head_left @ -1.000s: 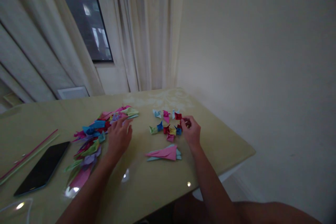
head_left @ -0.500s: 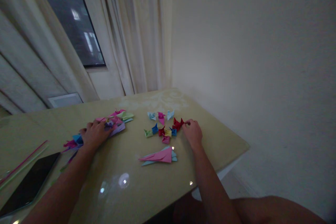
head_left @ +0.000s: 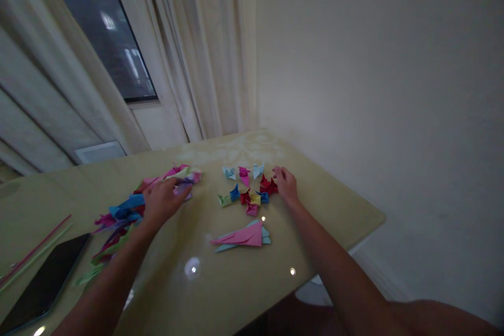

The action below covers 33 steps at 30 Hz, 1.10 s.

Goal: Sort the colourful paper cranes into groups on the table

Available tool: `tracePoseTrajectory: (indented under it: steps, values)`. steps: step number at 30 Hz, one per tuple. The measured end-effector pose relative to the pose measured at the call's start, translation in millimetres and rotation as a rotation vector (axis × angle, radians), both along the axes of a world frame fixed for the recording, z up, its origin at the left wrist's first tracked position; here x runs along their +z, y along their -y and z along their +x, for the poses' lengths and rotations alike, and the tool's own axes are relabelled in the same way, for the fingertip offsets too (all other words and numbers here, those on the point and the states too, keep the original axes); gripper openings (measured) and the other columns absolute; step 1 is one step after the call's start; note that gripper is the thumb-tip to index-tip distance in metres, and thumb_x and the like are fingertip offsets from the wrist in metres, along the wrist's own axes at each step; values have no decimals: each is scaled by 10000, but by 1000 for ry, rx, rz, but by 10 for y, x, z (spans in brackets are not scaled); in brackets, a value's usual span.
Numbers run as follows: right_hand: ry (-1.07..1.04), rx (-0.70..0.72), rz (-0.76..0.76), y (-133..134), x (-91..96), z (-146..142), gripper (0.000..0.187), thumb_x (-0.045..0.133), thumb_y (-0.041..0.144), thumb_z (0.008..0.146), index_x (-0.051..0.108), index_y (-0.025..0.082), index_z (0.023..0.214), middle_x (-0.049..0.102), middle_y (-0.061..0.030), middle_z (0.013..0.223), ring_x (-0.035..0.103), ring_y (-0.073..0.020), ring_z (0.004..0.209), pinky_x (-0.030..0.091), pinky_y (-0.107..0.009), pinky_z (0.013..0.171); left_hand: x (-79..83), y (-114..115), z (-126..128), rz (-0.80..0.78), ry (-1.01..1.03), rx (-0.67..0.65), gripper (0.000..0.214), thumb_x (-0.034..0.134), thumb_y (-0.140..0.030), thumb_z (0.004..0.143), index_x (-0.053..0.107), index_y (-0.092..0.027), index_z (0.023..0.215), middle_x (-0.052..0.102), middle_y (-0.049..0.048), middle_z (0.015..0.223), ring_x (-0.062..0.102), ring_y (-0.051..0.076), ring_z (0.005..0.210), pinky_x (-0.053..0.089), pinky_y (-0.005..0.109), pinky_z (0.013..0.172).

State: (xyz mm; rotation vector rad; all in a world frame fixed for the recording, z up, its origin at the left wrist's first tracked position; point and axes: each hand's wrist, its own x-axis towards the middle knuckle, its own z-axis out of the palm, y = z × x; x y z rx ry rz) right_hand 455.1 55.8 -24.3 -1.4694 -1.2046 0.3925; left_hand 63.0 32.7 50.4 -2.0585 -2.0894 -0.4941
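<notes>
At the right end of a heap of colourful folded paper pieces [head_left: 132, 203], my left hand [head_left: 162, 200] has its fingertips closed on a purple folded paper piece [head_left: 186, 181]. My right hand [head_left: 286, 184] is curled beside the red folded paper pieces [head_left: 268, 186], with nothing visible in its fingers. Left of it sits a small cluster with a blue piece [head_left: 235, 192], a green piece [head_left: 224, 200], a yellow piece [head_left: 255, 198] and a lower pink piece [head_left: 251, 209]. Behind them, a magenta piece [head_left: 244, 175] stands between two light blue ones [head_left: 229, 173].
Flat pink and light blue folded papers [head_left: 241, 236] lie nearer me on the glossy table [head_left: 220, 289]. A dark phone [head_left: 45, 278] and thin pink and green sticks [head_left: 39, 247] are at the left. A wall [head_left: 354, 115] borders the table's right side.
My left hand has moved right across the heap and now pinches a purple piece, uncovering blue pieces. My right hand has drawn slightly up and off the red pieces it was touching.
</notes>
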Motion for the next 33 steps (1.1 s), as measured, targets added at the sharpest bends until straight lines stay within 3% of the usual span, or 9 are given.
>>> tracePoseTrajectory:
  steps: [3,6,12,17,20,23,27,30,33]
  values:
    - [-17,41,10,-141,41,85,553,397,627,974,716,178,923,757,-78,884,673,-224,823,518,-314,769,-5,-119,306,2,98,-132,495,536,-585,935,760,-208,1163,783,143,1148,700,374,1120,503,472,967]
    - [3,86,6,-260,73,120,525,413,585,985,732,169,1008,781,-100,1022,695,-233,954,534,-339,891,-48,-300,560,-33,222,-248,469,565,-523,931,744,-165,1176,780,153,1146,711,340,1089,516,413,943]
    - [73,262,-54,-389,65,101,381,540,474,994,753,220,1181,761,-63,1288,687,-210,1178,479,-376,1100,-230,-671,855,-164,302,-293,351,670,-372,868,731,-138,1123,796,176,1087,747,339,1022,543,390,854]
    - [117,320,-79,-385,25,117,400,498,489,1034,736,256,1254,740,-44,1344,659,-209,1267,437,-395,1163,-381,-913,1024,-290,439,-390,493,746,-305,825,651,-161,1287,811,134,1115,781,260,945,579,337,815]
    - [99,272,-32,-381,0,143,478,430,532,1045,721,227,1271,729,-73,1357,652,-219,1279,443,-392,1156,-353,-1024,973,-327,512,-438,519,687,-369,877,622,-168,1351,811,109,1112,786,215,879,596,320,789]
    - [69,189,-2,-398,-26,161,524,395,557,1038,726,198,1229,749,-101,1294,672,-234,1231,469,-384,1118,-227,-1097,708,-282,513,-379,516,579,-454,919,641,-144,1327,791,138,1121,774,227,853,595,367,809]
    - [53,172,15,-419,-51,136,517,397,565,1034,726,200,1193,759,-107,1247,678,-244,1195,488,-386,1081,-136,-1100,365,-267,448,-346,523,761,-492,719,742,-171,1132,765,159,1174,726,327,1048,540,449,974]
    - [56,191,24,-403,-54,100,473,434,542,1028,730,206,1183,755,-102,1250,675,-236,1189,494,-372,1063,-225,-1078,386,-312,451,-383,479,800,-417,647,765,-184,1064,758,155,1181,704,343,1086,508,467,1030]
    - [75,194,12,-356,-39,84,434,448,503,1031,743,208,1150,760,-97,1221,683,-224,1156,504,-352,1036,-354,-1072,593,-380,524,-454,530,779,-406,671,746,-185,1151,754,137,1181,722,305,1020,543,460,989]
